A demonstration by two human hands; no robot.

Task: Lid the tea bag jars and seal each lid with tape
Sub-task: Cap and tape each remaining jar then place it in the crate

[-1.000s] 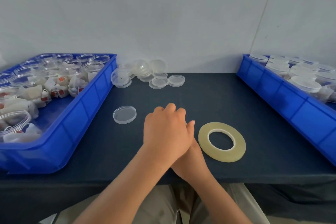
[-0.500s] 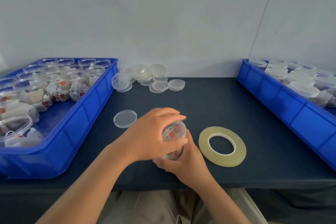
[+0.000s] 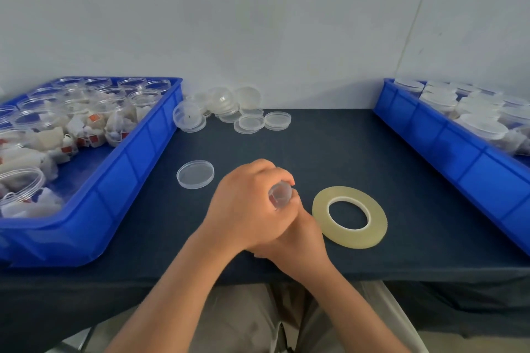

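Observation:
A small clear tea bag jar (image 3: 280,195) sits between both hands near the table's front middle, mostly covered. My left hand (image 3: 246,206) curls over its top and side. My right hand (image 3: 295,235) grips it from below and behind, partly hidden under the left hand. A roll of clear tape (image 3: 349,216) lies flat on the dark table just right of the hands. One loose clear lid (image 3: 195,174) lies flat to the left of them.
A blue bin (image 3: 120,178) on the left holds several open jars of tea bags. A blue bin (image 3: 447,146) on the right holds several lidded jars. A pile of clear lids (image 3: 229,112) lies at the back by the wall.
My left hand has closed down further over the jar, hiding the tea bag tag that showed half a second ago. The tape roll and loose lid have not moved.

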